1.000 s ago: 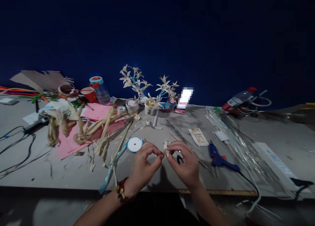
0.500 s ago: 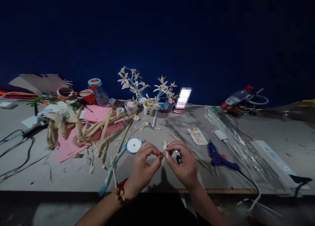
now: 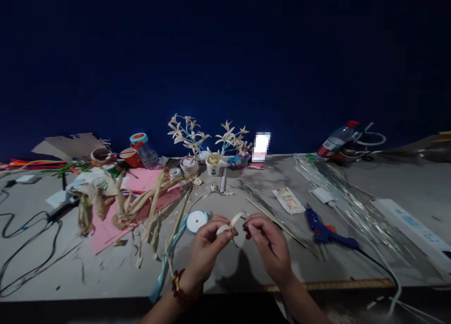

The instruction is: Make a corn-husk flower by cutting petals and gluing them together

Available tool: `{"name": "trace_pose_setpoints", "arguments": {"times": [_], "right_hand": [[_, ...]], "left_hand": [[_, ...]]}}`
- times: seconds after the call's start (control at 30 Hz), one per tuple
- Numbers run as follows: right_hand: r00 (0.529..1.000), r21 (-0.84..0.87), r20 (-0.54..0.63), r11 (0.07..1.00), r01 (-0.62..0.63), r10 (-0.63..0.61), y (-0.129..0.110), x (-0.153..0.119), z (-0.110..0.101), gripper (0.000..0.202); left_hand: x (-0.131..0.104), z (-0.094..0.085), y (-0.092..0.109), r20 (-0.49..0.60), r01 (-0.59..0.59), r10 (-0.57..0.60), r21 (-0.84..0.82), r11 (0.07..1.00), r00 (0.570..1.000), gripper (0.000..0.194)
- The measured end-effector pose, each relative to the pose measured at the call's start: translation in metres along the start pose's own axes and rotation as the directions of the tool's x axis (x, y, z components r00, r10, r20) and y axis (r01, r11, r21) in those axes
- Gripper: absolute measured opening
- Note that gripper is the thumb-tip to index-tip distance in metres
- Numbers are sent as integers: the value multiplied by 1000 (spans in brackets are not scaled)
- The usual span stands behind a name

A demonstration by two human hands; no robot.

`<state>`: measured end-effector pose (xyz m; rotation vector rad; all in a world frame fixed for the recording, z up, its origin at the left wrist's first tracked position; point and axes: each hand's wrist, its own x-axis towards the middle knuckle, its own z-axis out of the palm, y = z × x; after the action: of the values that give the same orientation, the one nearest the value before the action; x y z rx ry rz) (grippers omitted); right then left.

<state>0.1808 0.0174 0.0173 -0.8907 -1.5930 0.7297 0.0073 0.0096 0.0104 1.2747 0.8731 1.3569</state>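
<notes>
Here my left grip (image 3: 207, 244) pinches cream, curved, papery petals (image 3: 236, 219), probably light and tearable, near their join; my right grip (image 3: 270, 246) I can't tell.

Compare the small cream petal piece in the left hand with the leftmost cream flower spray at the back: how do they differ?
The small cream petal piece is pinched in the left hand; the cream flower spray rises behind, unheld. The piece shows two petals, while the spray carries many flowers. The spray also shows light blue; the piece shows none. Both are cream, with tapering petals.
</notes>
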Motion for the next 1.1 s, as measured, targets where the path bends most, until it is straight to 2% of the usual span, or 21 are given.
{"name": "trace_pose_setpoints", "arguments": {"times": [0.17,0.27,0.43,0.7,0.97,1.1], "right_hand": [[996,-57,79,998,35,-31,-1,-6,4,9],[992,-47,115,998,51,-45,1,-10,7,12],[993,-13,96,997,78,-76,7,-13,13,12],[996,50,74,997,51,-54,5,-11,21,10],[996,80,77,996,39,-45,4,-11,23,12],[997,42,63,998,45,-47,2,-8,18,13]], "left_hand": [[-1,-5,-8,2,29,-29,-82,996,1000,15],[-1,-8,-13,5,44,-43,-102,994,999,13],[-1,-9,-16,38,64,-60,-147,987,998,13],[-2,-9,-18,46,150,-143,-238,960,989,18],[-3,-14,-20,66,120,-110,-186,975,992,15],[-2,-18,-16,50,50,-48,-44,998,998,12]]}}
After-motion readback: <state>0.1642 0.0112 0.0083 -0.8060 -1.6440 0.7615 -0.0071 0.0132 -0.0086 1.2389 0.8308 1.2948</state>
